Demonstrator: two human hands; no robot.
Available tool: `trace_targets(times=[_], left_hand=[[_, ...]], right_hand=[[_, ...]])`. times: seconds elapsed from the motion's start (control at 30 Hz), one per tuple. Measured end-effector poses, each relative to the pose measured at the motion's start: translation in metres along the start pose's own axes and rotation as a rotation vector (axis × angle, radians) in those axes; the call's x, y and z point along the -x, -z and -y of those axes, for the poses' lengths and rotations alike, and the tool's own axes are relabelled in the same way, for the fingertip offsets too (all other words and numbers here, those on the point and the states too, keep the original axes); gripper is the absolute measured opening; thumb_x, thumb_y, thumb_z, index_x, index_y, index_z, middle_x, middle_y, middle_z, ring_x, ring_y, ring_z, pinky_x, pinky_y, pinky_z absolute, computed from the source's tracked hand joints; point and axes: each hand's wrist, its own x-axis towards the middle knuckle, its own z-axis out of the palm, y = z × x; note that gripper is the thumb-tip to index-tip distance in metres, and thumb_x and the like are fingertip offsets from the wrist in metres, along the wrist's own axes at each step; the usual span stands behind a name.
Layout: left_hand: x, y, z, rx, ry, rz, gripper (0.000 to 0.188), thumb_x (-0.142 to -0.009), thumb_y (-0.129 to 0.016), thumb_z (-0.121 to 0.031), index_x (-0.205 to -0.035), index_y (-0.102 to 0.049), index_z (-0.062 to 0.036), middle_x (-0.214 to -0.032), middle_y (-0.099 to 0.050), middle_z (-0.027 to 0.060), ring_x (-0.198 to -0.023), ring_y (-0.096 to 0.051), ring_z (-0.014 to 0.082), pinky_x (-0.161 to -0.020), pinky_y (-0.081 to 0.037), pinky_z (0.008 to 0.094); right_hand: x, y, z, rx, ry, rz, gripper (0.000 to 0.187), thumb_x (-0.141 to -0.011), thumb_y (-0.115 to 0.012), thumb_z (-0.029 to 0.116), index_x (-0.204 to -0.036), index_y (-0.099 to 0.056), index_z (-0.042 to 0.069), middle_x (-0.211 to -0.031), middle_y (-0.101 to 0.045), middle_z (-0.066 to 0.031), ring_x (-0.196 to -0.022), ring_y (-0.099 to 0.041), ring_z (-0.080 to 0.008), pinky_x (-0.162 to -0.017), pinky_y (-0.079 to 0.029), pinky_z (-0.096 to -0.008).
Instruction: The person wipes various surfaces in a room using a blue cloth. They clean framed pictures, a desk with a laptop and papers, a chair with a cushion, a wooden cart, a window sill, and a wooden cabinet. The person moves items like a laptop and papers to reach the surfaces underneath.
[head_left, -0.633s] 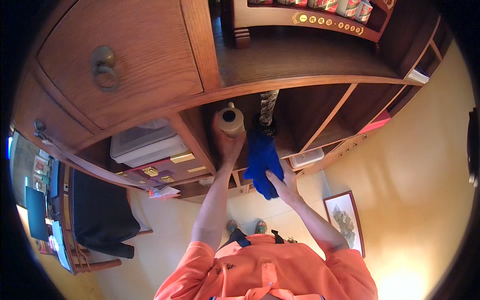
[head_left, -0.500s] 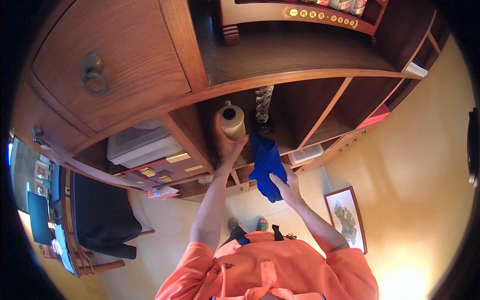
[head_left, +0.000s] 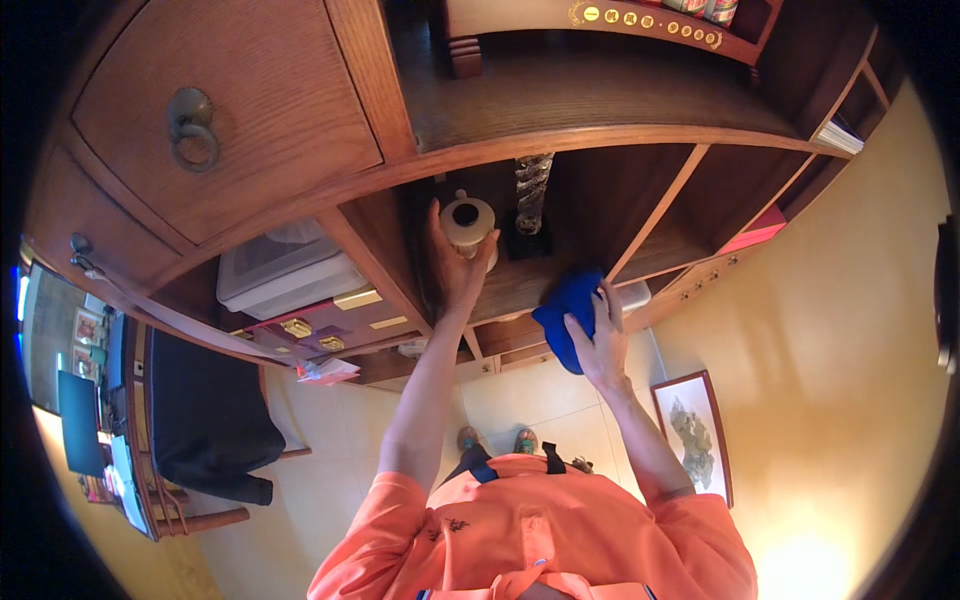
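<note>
Inside the open shelf compartment, my left hand is wrapped round a pale, rounded vessel with a dark round top and a small lug at its back; it looks like a jar or teapot. Just right of it stands a clear, twisted crystal ornament on a black base. My right hand grips a crumpled blue cloth in front of the shelf edge, apart from the vessel. The fingers of that hand press on the cloth's right side.
Left of the compartment, a translucent plastic box sits above a purple box with gold clasps. A drawer with a ring pull is at upper left. A framed picture leans at right. A dark-draped chair stands at left.
My right hand has moved the blue cloth to the right and away from the vessel, bunching it up. The vessel, with my left hand round it, sits slightly farther right and back.
</note>
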Motion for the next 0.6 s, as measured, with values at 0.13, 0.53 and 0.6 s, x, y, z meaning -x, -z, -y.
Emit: trace_targets(times=[0.13, 0.53, 0.6], left_hand=[[-0.003, -0.006, 0.009, -0.024, -0.103, -0.025, 0.076, -0.078, -0.079, -0.021, -0.141, -0.039, -0.0032, -0.135, -0.048, 0.0174, -0.125, -0.048, 0.0318, -0.106, -0.038, 0.0403], [0.003, 0.018, -0.015, -0.161, -0.048, 0.043, 0.085, -0.079, -0.077, -0.023, -0.146, -0.029, -0.0004, -0.146, -0.032, 0.0233, -0.135, -0.035, 0.0352, -0.113, -0.027, 0.0446], [0.02, 0.023, -0.024, -0.218, -0.107, 0.059, 0.081, -0.085, -0.071, -0.025, -0.147, -0.026, 0.0005, -0.149, -0.028, 0.0256, -0.137, -0.03, 0.0401, -0.114, -0.024, 0.0472]], right_hand=[[-0.02, -0.009, 0.008, 0.316, 0.03, 0.164, 0.061, -0.08, -0.068, 0.014, -0.137, -0.046, 0.011, -0.143, -0.045, -0.0148, -0.121, -0.053, -0.0368, -0.095, -0.05, -0.0444], [-0.006, -0.058, 0.039, 0.48, 0.18, 0.45, 0.065, -0.073, -0.074, 0.022, -0.133, -0.051, 0.017, -0.139, -0.048, -0.0078, -0.108, -0.06, -0.0378, -0.081, -0.055, -0.0461], [-0.021, -0.027, 0.001, 0.493, 0.081, 0.342, 0.061, -0.073, -0.074, 0.023, -0.13, -0.055, 0.017, -0.139, -0.05, -0.0073, -0.113, -0.059, -0.0359, -0.085, -0.053, -0.0457]])
